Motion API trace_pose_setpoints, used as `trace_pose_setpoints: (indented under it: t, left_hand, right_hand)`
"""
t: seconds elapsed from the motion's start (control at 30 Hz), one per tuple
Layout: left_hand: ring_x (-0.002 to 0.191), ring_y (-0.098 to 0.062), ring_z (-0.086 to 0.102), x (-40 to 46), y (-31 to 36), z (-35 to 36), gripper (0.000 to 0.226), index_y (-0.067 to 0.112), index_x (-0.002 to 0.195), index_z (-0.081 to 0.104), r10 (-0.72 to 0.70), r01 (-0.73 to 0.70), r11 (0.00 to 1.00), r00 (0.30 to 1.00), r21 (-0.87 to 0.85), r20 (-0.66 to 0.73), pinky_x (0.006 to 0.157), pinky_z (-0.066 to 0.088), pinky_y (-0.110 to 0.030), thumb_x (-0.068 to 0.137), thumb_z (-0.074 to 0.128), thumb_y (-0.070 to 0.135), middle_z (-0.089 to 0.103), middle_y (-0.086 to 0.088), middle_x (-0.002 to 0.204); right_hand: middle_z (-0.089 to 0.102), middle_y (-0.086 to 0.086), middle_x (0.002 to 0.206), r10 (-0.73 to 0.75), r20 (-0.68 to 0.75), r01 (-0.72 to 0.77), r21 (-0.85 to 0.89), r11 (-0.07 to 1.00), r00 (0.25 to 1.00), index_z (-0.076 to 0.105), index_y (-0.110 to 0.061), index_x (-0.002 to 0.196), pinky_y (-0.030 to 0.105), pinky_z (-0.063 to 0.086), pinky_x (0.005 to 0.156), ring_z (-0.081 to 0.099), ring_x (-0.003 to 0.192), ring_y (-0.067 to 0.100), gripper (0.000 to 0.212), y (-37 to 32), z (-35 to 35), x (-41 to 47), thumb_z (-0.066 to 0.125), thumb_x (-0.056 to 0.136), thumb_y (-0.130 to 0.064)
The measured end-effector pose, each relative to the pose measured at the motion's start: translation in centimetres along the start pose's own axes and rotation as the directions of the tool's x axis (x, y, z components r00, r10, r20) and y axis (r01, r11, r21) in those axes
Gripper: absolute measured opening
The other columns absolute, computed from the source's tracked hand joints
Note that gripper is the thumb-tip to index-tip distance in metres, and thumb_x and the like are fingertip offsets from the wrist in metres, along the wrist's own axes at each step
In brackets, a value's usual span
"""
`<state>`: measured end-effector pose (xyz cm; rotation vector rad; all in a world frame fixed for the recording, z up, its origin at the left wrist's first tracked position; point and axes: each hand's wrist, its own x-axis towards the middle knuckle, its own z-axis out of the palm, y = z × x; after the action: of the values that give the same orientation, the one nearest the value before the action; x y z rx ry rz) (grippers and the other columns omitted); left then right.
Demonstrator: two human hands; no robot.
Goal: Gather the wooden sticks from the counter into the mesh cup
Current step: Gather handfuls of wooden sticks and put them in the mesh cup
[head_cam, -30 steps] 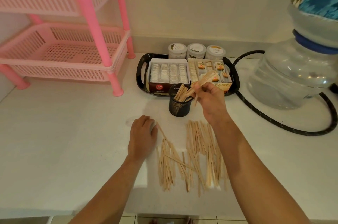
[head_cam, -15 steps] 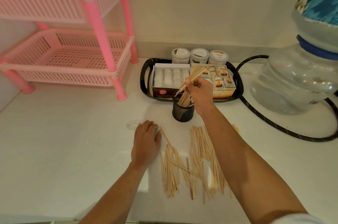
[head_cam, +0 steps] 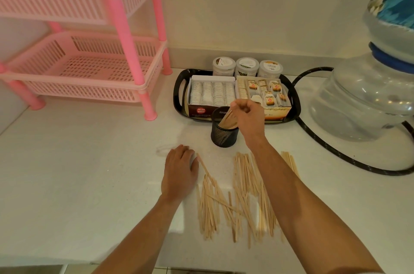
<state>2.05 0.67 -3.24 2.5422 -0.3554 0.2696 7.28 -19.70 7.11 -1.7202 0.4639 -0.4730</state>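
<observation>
Right hand (head_cam: 247,117): you are curling its fingers round a small bundle of wooden sticks, whose lower ends are standing inside the black mesh cup (head_cam: 224,133); the hand is hovering at the cup's rim.

Left hand (head_cam: 179,169): you are resting it palm down on the white worktop (head_cam: 78,173), fingers relaxed and nearly straight, holding nothing; its fingertips are lying just beside the top end of one slanted stick.

Loose sticks (head_cam: 237,197): these are lying scattered on the worktop between your forearms, near the cup, some passing under your right forearm.

Mesh cup: it is standing upright just in front of a black tray (head_cam: 179,94) holding tea boxes.

Pink rack (head_cam: 89,72): it is standing at the far left.
</observation>
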Motion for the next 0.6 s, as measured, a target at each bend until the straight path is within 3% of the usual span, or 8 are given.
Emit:
trace_pose_setpoints:
  t: [0.2, 0.3, 0.5, 0.6]
  left_hand:
    - [0.116, -0.026, 0.056, 0.2, 0.1, -0.2, 0.027, 0.009, 0.115, 0.066, -0.002, 0.002, 1.000, 1.000, 0.013, 0.014, 0.104, 0.045, -0.047, 0.092, 0.062, 0.024, 0.063, -0.008, 0.121]
    - [0.112, -0.026, 0.058, 0.2, 0.2, -0.2, 0.025, 0.009, 0.112, 0.067, 0.007, -0.007, 1.000, 1.000, 0.012, 0.002, 0.102, 0.047, -0.045, 0.091, 0.064, 0.023, 0.065, -0.009, 0.118]
    - [0.109, -0.027, 0.059, 0.2, 0.3, -0.4, 0.022, 0.007, 0.108, 0.069, 0.000, 0.000, 1.000, 1.000, 0.001, -0.010, 0.101, 0.047, -0.042, 0.091, 0.064, 0.019, 0.066, -0.010, 0.116]
    - [0.108, -0.027, 0.060, 0.1, 0.4, -0.7, 0.021, 0.007, 0.103, 0.072, 0.002, -0.001, 0.999, 0.999, 0.037, -0.033, 0.098, 0.046, -0.041, 0.091, 0.061, 0.019, 0.068, -0.011, 0.114]
  right_hand:
    - [0.070, -0.005, 0.095, -0.066, 0.010, 0.065, 0.010, 0.998, 0.998, 0.065, -0.030, 0.090, 0.025, 0.055, 0.086, 0.066, 0.094, 0.010, 0.012, 0.6, -0.6, -0.5, 0.063, 0.093, -0.018]
    - [0.068, -0.003, 0.108, -0.046, -0.023, 0.047, 0.041, 0.998, 0.999, 0.065, -0.024, 0.103, 0.028, 0.052, 0.094, 0.063, 0.106, 0.011, 0.010, 1.0, -1.1, -1.0, 0.062, 0.095, -0.018]
    - [0.064, -0.013, 0.098, -0.027, -0.151, 0.019, -0.060, 0.998, 0.988, 0.065, -0.023, 0.108, 0.010, 0.047, 0.074, 0.060, 0.090, -0.002, 0.016, 2.0, -3.1, -3.5, 0.063, 0.093, -0.017]
    - [0.064, -0.012, 0.093, -0.020, -0.085, 0.000, -0.229, 0.973, 0.996, 0.065, -0.020, 0.109, 0.007, 0.043, 0.067, 0.060, 0.086, 0.001, 0.018, 3.1, -4.1, -5.8, 0.065, 0.091, -0.016]
